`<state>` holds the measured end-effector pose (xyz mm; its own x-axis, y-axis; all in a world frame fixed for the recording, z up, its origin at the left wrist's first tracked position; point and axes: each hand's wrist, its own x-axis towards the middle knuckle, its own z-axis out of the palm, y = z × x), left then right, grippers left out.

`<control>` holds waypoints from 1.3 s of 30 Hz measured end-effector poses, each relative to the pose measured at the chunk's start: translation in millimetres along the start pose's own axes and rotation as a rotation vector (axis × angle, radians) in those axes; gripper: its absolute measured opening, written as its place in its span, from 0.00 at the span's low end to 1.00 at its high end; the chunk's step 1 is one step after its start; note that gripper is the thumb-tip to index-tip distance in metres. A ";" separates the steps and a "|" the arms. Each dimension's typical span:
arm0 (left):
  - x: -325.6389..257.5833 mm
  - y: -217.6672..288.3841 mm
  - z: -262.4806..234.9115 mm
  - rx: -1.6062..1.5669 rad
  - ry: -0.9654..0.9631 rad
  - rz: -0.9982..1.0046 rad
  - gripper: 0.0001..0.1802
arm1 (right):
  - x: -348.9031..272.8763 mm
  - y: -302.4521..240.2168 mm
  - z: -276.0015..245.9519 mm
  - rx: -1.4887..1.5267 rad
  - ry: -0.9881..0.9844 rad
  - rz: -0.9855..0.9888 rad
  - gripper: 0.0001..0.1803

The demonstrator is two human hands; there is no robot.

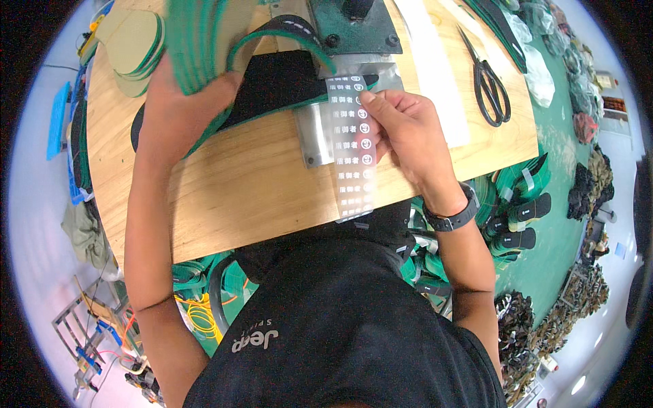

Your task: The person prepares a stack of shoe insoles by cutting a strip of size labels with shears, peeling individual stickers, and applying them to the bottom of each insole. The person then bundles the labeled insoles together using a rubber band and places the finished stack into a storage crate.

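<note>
My left hand [194,105] is closed around a stack of green-edged insoles [204,47], smeared by motion and cut off by the top edge. Beneath and beside it, black insoles with green edges [279,81] lie on the wooden table, one curving up toward the press. My right hand [411,129] pinches a clear film strip with white printed marks [352,146] between thumb and fingers. The strip crosses the tip of a black insole and hangs down past a metal plate [314,139] toward the table's front edge. Just behind it stands a press with a dark green plate [357,30].
Black-handled scissors [490,92] lie on the right of the wooden table [252,211]. Beige insoles [132,44] are stacked at the far left. White sheet material [442,81] runs beside the press. Bundled insoles [520,211] and bags [541,81] sit on the green floor.
</note>
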<state>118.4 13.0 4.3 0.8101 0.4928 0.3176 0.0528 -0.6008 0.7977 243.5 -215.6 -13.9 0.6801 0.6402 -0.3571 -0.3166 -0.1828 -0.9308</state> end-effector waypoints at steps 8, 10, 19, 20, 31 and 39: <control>6.1 5.8 13.0 0.257 -0.318 0.185 0.49 | -2.9 -2.7 -0.3 0.004 -0.036 -0.047 0.16; 3.4 8.5 11.4 0.336 -0.286 0.185 0.45 | -2.8 -2.2 -0.1 -0.017 -0.060 -0.067 0.15; 3.0 7.9 -0.5 0.167 -0.215 -0.011 0.24 | -13.2 10.0 -22.2 0.317 0.167 -0.092 0.11; 2.5 7.5 -1.6 0.142 -0.139 -0.004 0.22 | -10.4 8.0 -18.8 0.280 0.106 -0.074 0.11; 5.7 -11.8 -22.6 -0.104 0.037 -0.053 0.10 | 5.0 -7.1 0.3 -0.091 -0.013 0.053 0.16; 4.3 -12.9 -20.2 -0.095 0.062 -0.041 0.10 | 5.5 -4.7 -2.2 -0.089 -0.030 0.049 0.16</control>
<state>109.5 35.5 5.8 0.7705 0.5557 0.3122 0.0277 -0.5185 0.8546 250.1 -212.9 -11.6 0.6449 0.6504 -0.4014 -0.2885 -0.2792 -0.9159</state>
